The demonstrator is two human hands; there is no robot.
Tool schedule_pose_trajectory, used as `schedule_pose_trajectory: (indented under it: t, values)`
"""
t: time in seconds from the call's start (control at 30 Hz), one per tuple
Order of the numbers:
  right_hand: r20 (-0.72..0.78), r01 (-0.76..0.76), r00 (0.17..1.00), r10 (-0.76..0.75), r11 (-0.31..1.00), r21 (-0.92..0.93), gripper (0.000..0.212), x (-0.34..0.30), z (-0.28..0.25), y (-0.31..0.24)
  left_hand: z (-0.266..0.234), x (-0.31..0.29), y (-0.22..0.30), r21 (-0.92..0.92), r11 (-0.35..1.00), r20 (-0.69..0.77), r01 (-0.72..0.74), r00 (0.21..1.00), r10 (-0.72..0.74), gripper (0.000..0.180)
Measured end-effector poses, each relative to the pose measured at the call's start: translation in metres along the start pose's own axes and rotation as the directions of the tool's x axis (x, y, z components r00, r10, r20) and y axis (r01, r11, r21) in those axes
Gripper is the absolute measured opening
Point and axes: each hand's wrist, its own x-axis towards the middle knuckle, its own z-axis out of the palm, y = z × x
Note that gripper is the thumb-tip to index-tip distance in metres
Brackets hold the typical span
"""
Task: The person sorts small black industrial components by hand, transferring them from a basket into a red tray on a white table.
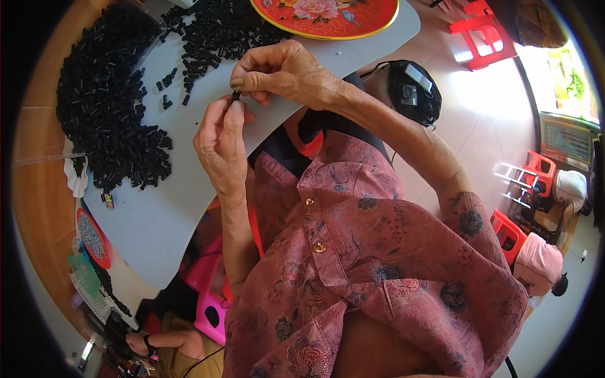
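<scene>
A small black cylindrical plastic piece (236,96) is pinched between my two hands, above the near edge of the pale table (142,230). My left hand (222,146) grips it from below with thumb and fingertips. My right hand (283,74) closes on its upper end, the thumb bent over it, so part of the piece is hidden. Left of my hands lies a large heap of black cylindrical pieces (107,107). A second spread of like pieces (217,31) is beyond my right hand, and a few loose ones (167,79) lie between the two.
A red floral tray (328,16) with a yellow rim stands at the table's far edge. At left is a red dish (94,239) of small grey parts. Red stools (482,41) and a black bag (413,94) are at right; a pink chair (208,296) and another person's arm (170,343) are lower left.
</scene>
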Motion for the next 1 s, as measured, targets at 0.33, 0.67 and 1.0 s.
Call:
schedule_pose_trajectory:
  t: [0.33,0.67,1.0]
  values:
    - [0.028,0.074,0.997,-0.072,0.996,-0.059,0.017,0.0,-0.004,0.007,-0.006,0.001,-0.002,0.02,1.0,0.046,-0.004,0.999,0.003,0.024]
    - [-0.108,0.19,0.975,-0.196,0.98,-0.064,0.012,-0.007,0.013,0.012,-0.002,0.001,0.0,-0.125,0.992,0.039,0.036,0.999,-0.031,0.025]
    - [0.002,0.261,0.964,-0.266,0.947,-0.185,0.031,-0.014,0.009,0.003,-0.003,0.003,0.002,-0.226,0.967,0.071,0.116,0.992,-0.103,0.024]
